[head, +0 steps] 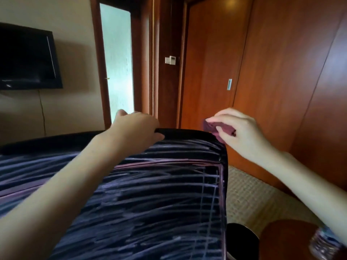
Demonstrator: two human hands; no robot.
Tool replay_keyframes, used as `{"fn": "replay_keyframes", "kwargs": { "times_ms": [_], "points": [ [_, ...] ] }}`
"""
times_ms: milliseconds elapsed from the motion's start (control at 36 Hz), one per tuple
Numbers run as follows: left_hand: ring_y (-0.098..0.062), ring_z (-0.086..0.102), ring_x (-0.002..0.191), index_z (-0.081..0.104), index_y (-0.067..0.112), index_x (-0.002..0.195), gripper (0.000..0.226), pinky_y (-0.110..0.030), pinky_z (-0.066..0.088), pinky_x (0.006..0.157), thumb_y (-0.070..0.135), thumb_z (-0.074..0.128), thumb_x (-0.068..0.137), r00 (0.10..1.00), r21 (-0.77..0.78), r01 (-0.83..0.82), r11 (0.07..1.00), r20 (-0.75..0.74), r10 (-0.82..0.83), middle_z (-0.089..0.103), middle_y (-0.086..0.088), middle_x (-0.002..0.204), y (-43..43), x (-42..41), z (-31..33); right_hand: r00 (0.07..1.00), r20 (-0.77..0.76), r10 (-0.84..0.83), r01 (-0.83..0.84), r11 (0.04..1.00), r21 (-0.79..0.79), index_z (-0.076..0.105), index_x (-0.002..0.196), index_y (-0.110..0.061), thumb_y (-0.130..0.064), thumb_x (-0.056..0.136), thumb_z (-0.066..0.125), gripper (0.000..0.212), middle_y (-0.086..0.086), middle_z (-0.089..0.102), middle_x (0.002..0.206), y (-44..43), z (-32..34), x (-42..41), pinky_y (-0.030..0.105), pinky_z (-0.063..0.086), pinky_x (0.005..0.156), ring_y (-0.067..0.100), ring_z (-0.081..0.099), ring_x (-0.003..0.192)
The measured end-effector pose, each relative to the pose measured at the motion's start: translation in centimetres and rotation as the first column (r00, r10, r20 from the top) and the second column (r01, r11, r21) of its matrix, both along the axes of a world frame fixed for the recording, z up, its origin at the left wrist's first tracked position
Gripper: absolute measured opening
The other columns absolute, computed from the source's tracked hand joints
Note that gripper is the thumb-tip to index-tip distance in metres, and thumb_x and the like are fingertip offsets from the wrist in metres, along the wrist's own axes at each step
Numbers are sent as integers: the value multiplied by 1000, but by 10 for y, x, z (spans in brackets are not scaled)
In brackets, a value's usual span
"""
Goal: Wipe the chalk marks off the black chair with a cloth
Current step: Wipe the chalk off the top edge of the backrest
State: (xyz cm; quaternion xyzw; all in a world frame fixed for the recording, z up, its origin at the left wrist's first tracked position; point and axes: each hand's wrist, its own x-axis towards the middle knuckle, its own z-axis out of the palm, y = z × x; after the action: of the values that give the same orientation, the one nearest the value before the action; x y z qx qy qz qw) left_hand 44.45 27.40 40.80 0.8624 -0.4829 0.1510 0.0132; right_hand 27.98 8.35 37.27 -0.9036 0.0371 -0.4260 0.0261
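The black chair (159,194) fills the lower left and centre, its back surface covered with many pale chalk strokes. My left hand (137,128) grips the chair's top edge, fingers hooked over the far side and thumb on the near side. My right hand (238,130) pinches a folded dark purple cloth (216,127) at the chair's upper right corner, where the cloth touches the edge. Most of the cloth is hidden inside my fingers.
A wooden wardrobe wall (293,81) and door stand close behind and to the right. A black bin (242,241) sits on the woven floor beside the chair. A round wooden table (285,239) with a plastic bottle (326,241) is at lower right. A wall TV (26,59) hangs left.
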Motion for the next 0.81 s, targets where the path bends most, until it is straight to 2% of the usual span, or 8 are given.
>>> {"fn": "replay_keyframes", "kwargs": {
  "times_ms": [83,167,278,417,556,611,694,806],
  "points": [
    [-19,55,104,59,25,114,31,-45,28,100,44,40,99,998,3,54,999,-10,-54,63,4,110,-31,-17,-6,996,-18,90,-91,996,-18,70,111,-7,11,82,62,35,4,62,106,12,7,19,5,39,89,11,56,97],
    [-21,56,106,59,24,114,29,-44,29,101,41,41,99,999,-9,41,999,14,-41,63,3,111,-45,-21,-7,984,-127,122,-130,990,-60,69,112,-4,12,81,62,35,9,63,109,14,-4,31,19,45,90,20,59,101],
    [-16,56,99,59,26,114,31,-42,29,102,45,42,98,999,-24,31,999,-25,-32,64,6,104,-47,-17,-8,990,-69,124,-131,987,-92,70,110,-3,11,81,63,33,11,64,107,-2,-23,22,28,48,89,24,61,100],
    [-14,55,99,57,27,116,33,-43,28,105,47,41,97,999,-13,32,999,-10,-33,63,6,106,-44,-15,-9,991,34,128,-127,992,-20,70,110,-4,11,81,63,33,8,64,111,-27,-52,-8,16,46,92,14,59,103],
    [-15,54,103,56,28,121,33,-43,26,106,46,46,95,998,-33,28,999,-62,-30,63,6,110,-42,-16,-5,1000,-3,-12,12,991,136,71,108,-11,14,79,66,39,-4,63,106,-62,-95,-54,22,51,85,4,59,96],
    [-17,54,109,55,29,124,35,-43,26,107,46,47,95,998,-25,20,999,-51,-22,62,6,115,-44,-18,-3,996,77,-42,27,982,187,69,109,-13,11,83,63,37,-3,64,108,-64,-94,-60,15,49,85,5,60,97],
    [-15,55,102,57,28,121,32,-41,27,105,44,46,96,999,-18,23,1000,-38,-23,62,8,108,-47,-20,-3,977,213,-23,-9,989,145,69,111,-6,6,86,58,30,1,63,111,-53,-59,-46,8,40,91,6,58,103],
    [-12,50,95,57,30,120,31,-41,29,103,45,46,95,998,-31,38,999,-46,-39,58,11,102,-48,-17,-4,987,139,75,-84,995,55,66,118,-5,8,87,57,35,7,64,118,-39,-32,-10,6,41,92,3,56,103]
  ]
}}
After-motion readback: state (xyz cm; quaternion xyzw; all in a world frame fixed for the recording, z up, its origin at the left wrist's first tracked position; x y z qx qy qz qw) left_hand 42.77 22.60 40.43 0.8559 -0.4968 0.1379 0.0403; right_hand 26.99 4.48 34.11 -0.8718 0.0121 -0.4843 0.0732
